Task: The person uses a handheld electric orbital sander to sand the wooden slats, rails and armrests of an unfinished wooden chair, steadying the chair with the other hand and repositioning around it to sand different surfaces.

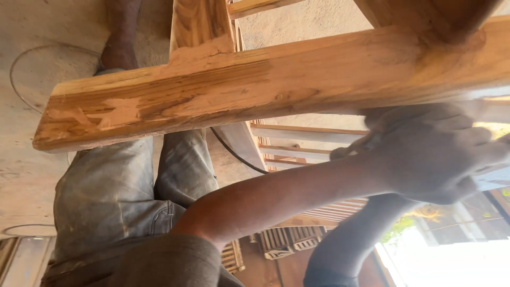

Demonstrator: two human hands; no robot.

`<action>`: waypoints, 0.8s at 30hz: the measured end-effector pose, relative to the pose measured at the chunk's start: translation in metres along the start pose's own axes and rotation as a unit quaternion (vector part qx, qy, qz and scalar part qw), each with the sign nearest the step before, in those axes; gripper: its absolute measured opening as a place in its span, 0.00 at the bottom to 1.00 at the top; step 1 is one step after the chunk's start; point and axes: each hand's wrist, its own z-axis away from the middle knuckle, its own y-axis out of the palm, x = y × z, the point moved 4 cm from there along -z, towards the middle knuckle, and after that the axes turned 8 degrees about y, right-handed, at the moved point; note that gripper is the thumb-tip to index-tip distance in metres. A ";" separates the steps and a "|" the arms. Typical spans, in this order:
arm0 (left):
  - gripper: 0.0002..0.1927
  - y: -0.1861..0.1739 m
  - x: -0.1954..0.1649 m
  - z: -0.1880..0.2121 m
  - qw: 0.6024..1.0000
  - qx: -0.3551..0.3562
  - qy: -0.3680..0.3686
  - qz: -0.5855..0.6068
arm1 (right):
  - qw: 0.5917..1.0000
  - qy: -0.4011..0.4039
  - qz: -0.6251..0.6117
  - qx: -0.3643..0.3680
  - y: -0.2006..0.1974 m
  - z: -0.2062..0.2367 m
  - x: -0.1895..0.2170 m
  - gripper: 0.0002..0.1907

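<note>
Camera's tipped sideways here, so it's a bit of a puzzle. One hand (pixel 430 154) is blurred, fingers curled up against the underside of the big wooden beam (pixel 255 85) just above it, maybe around something pale, can't really tell. Which hand it is, I honestly can't say. A second forearm below it runs off toward the glare, its hand hidden. Dusty jeans (pixel 117 196) sit off to the hand's left.

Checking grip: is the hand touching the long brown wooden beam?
Cannot tell. In the head view the blurred hand overlaps the long brown wooden beam's lower edge.
</note>
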 end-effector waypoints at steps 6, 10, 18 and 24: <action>0.03 -0.079 0.016 0.083 0.999 0.012 0.021 -0.034 | 0.976 0.118 -0.153 0.105 0.038 0.048 -0.099 0.18; 0.02 -0.126 0.022 0.110 1.000 -0.012 0.025 -0.005 | 0.765 0.043 0.642 0.039 0.110 0.119 -0.131 0.18; 0.06 -0.205 0.013 0.133 0.998 0.028 -0.031 -0.045 | 0.593 -0.177 0.773 0.137 0.228 0.142 -0.167 0.21; 0.07 -0.171 0.018 0.122 0.997 0.060 -0.036 -0.040 | 0.640 -0.148 0.745 0.114 0.200 0.142 -0.144 0.30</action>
